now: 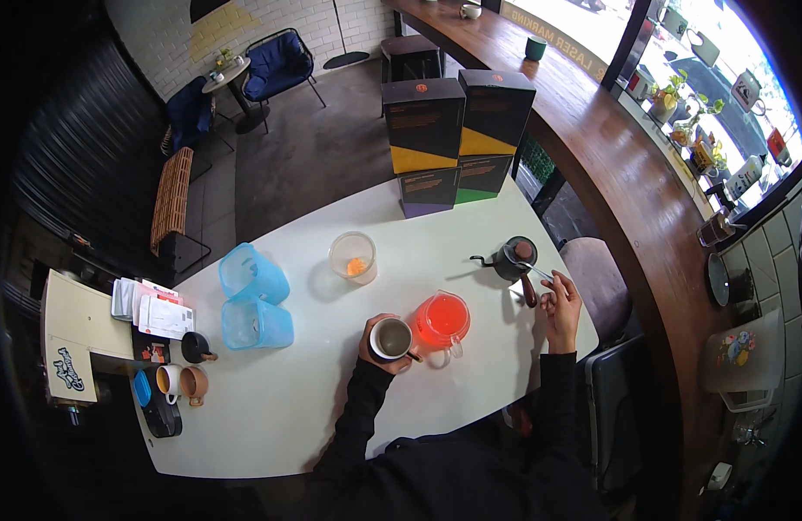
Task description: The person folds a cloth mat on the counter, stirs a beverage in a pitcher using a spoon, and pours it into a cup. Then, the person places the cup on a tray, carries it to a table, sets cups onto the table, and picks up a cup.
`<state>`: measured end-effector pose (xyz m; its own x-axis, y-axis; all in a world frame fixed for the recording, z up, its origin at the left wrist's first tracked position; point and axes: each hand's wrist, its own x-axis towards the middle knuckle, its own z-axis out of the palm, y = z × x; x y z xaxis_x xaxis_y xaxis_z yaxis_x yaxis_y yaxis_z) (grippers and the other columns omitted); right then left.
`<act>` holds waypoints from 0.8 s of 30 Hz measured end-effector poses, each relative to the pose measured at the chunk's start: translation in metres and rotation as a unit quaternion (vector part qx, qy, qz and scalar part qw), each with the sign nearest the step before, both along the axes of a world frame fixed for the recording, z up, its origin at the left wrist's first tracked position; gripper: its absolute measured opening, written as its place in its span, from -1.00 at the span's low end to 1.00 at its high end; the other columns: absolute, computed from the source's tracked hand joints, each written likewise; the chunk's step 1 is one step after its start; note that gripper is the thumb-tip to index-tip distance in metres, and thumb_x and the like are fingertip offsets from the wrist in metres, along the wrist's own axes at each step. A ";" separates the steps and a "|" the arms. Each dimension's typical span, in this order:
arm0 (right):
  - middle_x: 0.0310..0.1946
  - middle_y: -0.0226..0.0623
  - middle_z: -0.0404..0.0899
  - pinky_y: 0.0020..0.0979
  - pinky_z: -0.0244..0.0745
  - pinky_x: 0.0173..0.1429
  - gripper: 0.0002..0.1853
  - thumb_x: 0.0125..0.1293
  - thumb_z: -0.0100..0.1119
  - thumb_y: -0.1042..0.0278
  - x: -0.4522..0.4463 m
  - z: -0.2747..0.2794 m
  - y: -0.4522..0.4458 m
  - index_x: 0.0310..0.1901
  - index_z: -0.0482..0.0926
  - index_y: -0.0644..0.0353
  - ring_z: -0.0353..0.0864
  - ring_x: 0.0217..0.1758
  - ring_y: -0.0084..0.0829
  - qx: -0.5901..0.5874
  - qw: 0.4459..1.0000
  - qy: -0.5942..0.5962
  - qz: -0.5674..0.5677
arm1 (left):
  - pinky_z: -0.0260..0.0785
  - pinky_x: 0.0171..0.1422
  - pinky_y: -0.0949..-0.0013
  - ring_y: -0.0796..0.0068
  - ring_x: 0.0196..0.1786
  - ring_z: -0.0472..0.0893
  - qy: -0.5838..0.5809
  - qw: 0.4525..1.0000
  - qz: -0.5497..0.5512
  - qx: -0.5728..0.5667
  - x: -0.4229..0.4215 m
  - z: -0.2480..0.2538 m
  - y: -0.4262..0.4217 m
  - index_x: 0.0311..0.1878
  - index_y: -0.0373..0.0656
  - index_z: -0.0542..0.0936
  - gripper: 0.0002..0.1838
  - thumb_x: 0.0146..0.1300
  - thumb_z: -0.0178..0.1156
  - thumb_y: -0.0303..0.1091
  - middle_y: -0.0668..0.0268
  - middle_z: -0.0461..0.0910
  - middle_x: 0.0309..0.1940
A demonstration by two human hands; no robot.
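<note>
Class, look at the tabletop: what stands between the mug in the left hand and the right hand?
In the head view, a clear-handled red pitcher stands between the mug and the right hand, nearer the mug.

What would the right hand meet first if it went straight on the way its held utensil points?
Probably the dark vessel on the table. The thin utensil in the right hand points towards it, though depth is unclear, so the hand might pass above.

Curled left hand [368, 349], pinched right hand [561, 311]
</note>
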<state>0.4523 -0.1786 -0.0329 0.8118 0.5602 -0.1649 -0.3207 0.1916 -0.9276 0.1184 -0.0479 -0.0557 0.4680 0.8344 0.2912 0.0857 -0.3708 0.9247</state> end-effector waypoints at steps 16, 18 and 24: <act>-0.41 -0.43 0.35 -0.62 0.20 -0.53 -0.66 0.41 0.12 0.40 -0.024 0.005 -0.018 0.13 0.30 0.23 0.36 -0.57 -0.70 -0.082 0.962 -0.213 -0.148 | 0.48 0.08 0.35 0.45 -0.05 0.59 -0.004 1.000 -0.010 -0.009 -0.002 -0.011 0.002 0.11 -0.16 0.36 -0.11 -0.41 0.61 -0.44 0.31 0.55 -0.10; -0.47 -0.47 0.36 -0.64 0.20 -0.52 -0.80 0.41 0.11 0.42 -0.038 0.017 -0.018 -0.01 0.39 0.25 0.35 -0.58 -0.72 -0.086 0.946 -0.271 -0.156 | 0.48 0.08 0.36 0.45 -0.06 0.60 -0.010 1.000 -0.007 -0.009 -0.001 -0.011 0.002 0.11 -0.16 0.36 -0.11 -0.40 0.62 -0.42 0.31 0.55 -0.11; -0.57 -0.34 0.55 -0.51 0.39 -0.37 -0.80 0.34 0.20 0.39 -0.110 0.031 -0.009 -0.32 0.59 0.40 0.48 -0.50 -0.61 -0.145 0.897 -0.353 0.224 | 0.49 0.06 0.37 0.47 -0.08 0.61 -0.037 0.999 -0.024 -0.014 -0.002 -0.017 0.004 0.11 -0.18 0.36 -0.13 -0.37 0.61 -0.43 0.31 0.57 -0.13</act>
<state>0.3422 -0.1879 -0.0015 0.4749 0.8732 0.1100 0.3824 -0.0922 -0.9194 0.1166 -0.0442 -0.0731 0.4859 0.8197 0.3032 -0.0002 -0.3468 0.9380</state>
